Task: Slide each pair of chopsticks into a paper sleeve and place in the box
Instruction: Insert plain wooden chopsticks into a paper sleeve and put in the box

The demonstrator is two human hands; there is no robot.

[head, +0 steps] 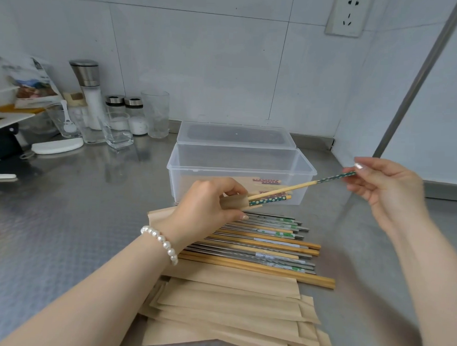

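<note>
The left hand (pixel 208 203) has its grip curled round a brown paper sleeve (pixel 233 202), thumb on top and fingers underneath, holding it above the counter (pixel 78 206) just in front of the box (pixel 241 170). Two chopsticks with green flowered tops poke out of the sleeve's open end. One, the short chopstick (pixel 270 200), is nearly all the way in. The other, the long chopstick (pixel 312 183), is mostly out, slanting up to the right, and the right hand (pixel 387 188) pinches its far tip between thumb and fingertips, the other fingers loosely spread.

The box is one clear plastic tub, open, with its lid (pixel 235 135) lying flat just behind it. Inside it lie a few filled sleeves with patterned chopstick tops showing; I cannot count them exactly.

Below the left hand, a row of loose chopsticks (pixel 266 248) lies on the counter, wooden ones mixed with metal ones, well over a dozen, too overlapped for an exact count. Nearer still sits a stack of empty sleeves (pixel 232 315), roughly ten, fanned out.

A pearl bracelet (pixel 162 244) circles the left wrist. At the back left stand one grinder (pixel 89 90), two shakers (pixel 126 112) and three glasses (pixel 157 113). One wall socket (pixel 348 15) is at top right.
</note>
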